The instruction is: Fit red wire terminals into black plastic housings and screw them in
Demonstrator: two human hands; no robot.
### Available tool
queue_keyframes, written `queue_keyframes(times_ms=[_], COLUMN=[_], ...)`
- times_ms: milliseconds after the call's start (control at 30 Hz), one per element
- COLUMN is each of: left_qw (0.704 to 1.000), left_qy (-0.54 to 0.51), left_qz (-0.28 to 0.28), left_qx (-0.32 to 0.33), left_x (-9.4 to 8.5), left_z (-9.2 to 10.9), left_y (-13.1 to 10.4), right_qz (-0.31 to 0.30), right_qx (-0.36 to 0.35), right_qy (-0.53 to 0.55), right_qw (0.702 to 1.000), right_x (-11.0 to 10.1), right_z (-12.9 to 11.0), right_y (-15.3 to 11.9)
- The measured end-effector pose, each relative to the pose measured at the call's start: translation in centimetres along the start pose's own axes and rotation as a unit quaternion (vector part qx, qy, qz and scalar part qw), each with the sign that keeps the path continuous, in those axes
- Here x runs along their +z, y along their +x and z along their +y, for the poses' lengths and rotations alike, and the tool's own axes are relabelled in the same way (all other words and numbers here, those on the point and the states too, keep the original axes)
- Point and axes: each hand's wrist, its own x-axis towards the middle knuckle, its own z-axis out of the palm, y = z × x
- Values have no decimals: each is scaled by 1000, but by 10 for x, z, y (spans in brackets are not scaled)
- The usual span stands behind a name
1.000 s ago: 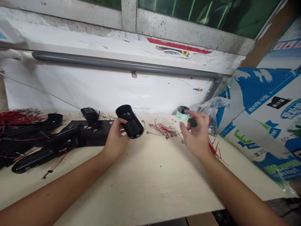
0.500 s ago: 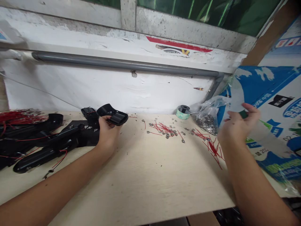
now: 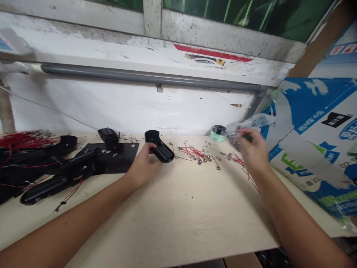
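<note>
My left hand (image 3: 146,163) holds a black curved plastic housing (image 3: 163,150) by its left side, over the middle of the table. At the right, my right hand (image 3: 253,149) is closed round a small dark green object (image 3: 247,138), with a thin pale shaft pointing left from it toward the spool (image 3: 218,133). Red wires with small metal tabs (image 3: 195,153) lie between the two hands. More red wires (image 3: 235,159) are just left of my right hand, which partly hides a clear plastic bag (image 3: 258,121).
Several black housings (image 3: 55,182) with wires lie at the left, below a red wire heap (image 3: 25,139). A black sheet (image 3: 125,160) bears small metal pieces beside a black part (image 3: 108,137). A blue and white box (image 3: 315,145) stands at the right.
My left hand has moved right with the black housing, which is now turned. My right hand has moved left from before the box, and its fingers have closed round the green object.
</note>
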Motion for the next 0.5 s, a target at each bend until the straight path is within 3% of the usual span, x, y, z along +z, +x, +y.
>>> queue_keyframes(times_ms=[67, 133, 233, 400, 500], left_qw=[999, 998, 993, 986, 983], left_qy=[15, 13, -10, -28, -31], left_qz=[-31, -60, -100, -134, -148], left_qx=[13, 21, 55, 99, 104], left_x=[2, 4, 5, 7, 7], left_z=[5, 9, 14, 19, 21], left_y=[-5, -9, -13, -18, -20], right_qz=[-110, -245, -354, -347, -323], right_qx=[-52, -117, -164, -201, -265], right_qy=[-21, -29, -24, -23, -24], right_qw=[992, 962, 920, 916, 908], right_x=[24, 43, 59, 68, 71], right_z=[-20, -37, -49, -44, -44], right_y=[-26, -50, -73, -80, -81])
